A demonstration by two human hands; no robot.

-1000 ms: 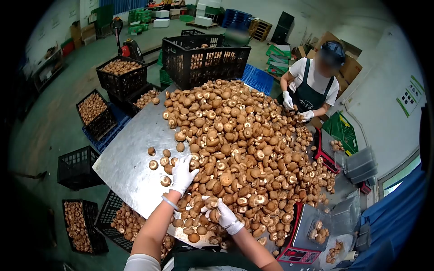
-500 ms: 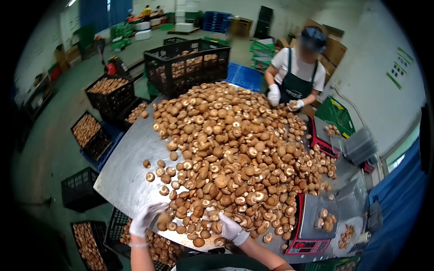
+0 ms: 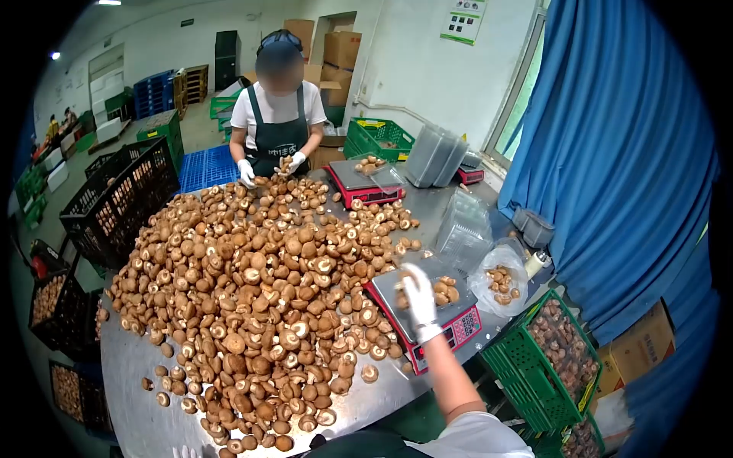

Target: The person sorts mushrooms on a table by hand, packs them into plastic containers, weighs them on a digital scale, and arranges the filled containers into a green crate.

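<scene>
1. A few brown mushrooms sit on the nearer red scale, at the right of the worktop.
2. The white-gloved right hand is over that scale, mushrooms on both sides of its fingers; whether it grasps one, I cannot tell.
3. Only the fingertips of the left hand show, at the bottom edge; its grip cannot be told.
4. The scale's keypad carries rows of marked keys, too small to read.
5. A broad heap of mushrooms lies left of the scale; a clear bag with more is to its right.
6. Across the worktop, beside a second red scale, a co-worker wears a dark apron with pale, blurred characters.
7. Behind, a wall notice has green bands and illegible print.
8. At right, a cardboard box bears unreadable lettering.
</scene>
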